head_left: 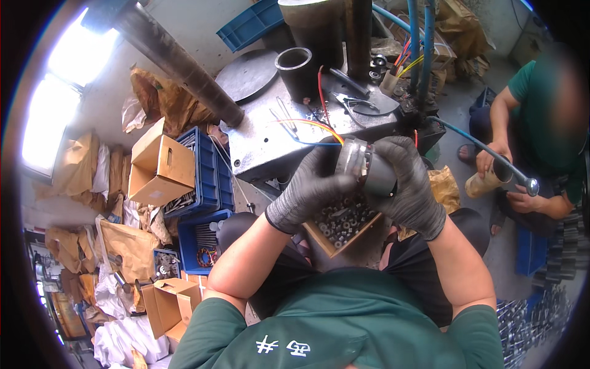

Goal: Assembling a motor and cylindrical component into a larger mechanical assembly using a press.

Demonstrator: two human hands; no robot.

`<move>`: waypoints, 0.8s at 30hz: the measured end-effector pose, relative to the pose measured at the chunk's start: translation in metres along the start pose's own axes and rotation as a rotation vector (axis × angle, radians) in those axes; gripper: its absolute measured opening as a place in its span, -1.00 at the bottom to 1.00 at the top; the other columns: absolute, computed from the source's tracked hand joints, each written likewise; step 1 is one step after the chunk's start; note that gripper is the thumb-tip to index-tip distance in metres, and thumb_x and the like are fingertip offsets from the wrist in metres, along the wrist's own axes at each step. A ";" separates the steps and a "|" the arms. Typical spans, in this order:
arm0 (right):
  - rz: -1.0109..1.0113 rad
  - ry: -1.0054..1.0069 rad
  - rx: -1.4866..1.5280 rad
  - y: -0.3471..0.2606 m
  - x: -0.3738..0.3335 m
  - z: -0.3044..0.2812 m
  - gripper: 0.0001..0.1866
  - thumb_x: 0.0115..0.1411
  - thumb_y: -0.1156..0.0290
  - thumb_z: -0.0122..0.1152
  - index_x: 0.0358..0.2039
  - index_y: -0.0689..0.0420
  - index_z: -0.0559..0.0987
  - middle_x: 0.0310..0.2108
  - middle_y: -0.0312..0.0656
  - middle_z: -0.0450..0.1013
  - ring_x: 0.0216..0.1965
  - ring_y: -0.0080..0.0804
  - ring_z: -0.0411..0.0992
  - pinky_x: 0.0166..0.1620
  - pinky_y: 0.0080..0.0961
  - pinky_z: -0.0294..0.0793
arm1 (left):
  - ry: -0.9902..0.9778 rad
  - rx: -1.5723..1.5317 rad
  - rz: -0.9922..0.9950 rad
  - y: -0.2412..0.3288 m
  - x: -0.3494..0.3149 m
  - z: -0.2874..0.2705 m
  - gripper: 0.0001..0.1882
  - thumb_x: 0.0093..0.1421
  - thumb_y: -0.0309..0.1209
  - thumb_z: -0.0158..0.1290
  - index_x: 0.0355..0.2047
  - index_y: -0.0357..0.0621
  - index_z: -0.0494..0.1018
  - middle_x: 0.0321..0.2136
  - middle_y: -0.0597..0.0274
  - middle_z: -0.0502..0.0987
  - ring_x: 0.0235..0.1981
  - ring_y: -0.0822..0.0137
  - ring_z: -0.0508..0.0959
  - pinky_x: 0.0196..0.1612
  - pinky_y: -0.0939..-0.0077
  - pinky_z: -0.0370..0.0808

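Note:
In front of my chest I hold a motor-like cylinder (380,177) with both gloved hands. One end is silvery, the rest dark. My left hand (304,190) is wrapped round the silvery end, thumb across it. Curled over the dark side and end is my right hand (410,187). Yellow, red and blue wires (326,126) run out of the silvery end toward the metal workbench (255,144). Just below the cylinder, a cardboard box (334,250) between my legs holds many small metal parts.
Pliers (353,100) and a thick metal tube (295,77) are on the bench. A slanted steel column (175,58) stands left of it. Blue crates (209,169) and open cartons (161,166) crowd the left. At right, a seated co-worker's hand (496,155) grips a pale tube (488,177).

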State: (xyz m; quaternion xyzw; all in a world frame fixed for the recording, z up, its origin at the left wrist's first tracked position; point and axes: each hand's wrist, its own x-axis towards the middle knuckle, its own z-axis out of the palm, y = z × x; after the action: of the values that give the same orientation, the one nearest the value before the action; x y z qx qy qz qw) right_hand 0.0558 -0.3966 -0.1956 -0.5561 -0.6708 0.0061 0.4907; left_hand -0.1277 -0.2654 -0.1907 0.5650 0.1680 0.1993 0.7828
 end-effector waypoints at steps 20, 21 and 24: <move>-0.006 0.001 0.068 -0.008 -0.008 0.017 -0.13 -0.23 0.63 0.53 0.17 0.01 0.39 0.06 0.04 0.36 0.03 0.14 0.45 0.03 -0.12 0.57 | 0.176 -0.268 0.164 -0.028 -0.006 0.030 -0.43 0.36 -0.12 0.13 0.20 -0.26 0.35 -0.01 0.13 0.53 0.01 0.33 0.56 0.12 0.34 0.52; -0.007 0.000 0.070 -0.009 -0.007 0.018 -0.13 -0.23 0.63 0.53 0.17 0.01 0.39 0.06 0.04 0.36 0.03 0.14 0.45 0.03 -0.12 0.57 | 0.179 -0.268 0.165 -0.029 -0.006 0.029 -0.43 0.36 -0.12 0.13 0.20 -0.26 0.35 -0.01 0.13 0.53 0.01 0.33 0.56 0.12 0.34 0.52; -0.074 -0.029 0.061 -0.011 -0.003 0.016 -0.08 -0.19 0.64 0.51 0.24 0.00 0.33 0.09 0.05 0.34 0.04 0.13 0.44 0.06 -0.13 0.54 | 0.129 -0.271 0.261 -0.028 -0.006 0.031 -0.37 0.33 -0.08 0.16 0.22 -0.29 0.33 0.03 0.10 0.52 0.04 0.32 0.55 0.14 0.33 0.51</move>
State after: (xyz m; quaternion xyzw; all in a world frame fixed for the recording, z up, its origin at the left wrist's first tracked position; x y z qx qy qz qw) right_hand 0.0366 -0.3938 -0.1999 -0.5155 -0.6974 0.0166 0.4976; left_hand -0.1143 -0.3020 -0.2075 0.4577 0.1147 0.3557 0.8067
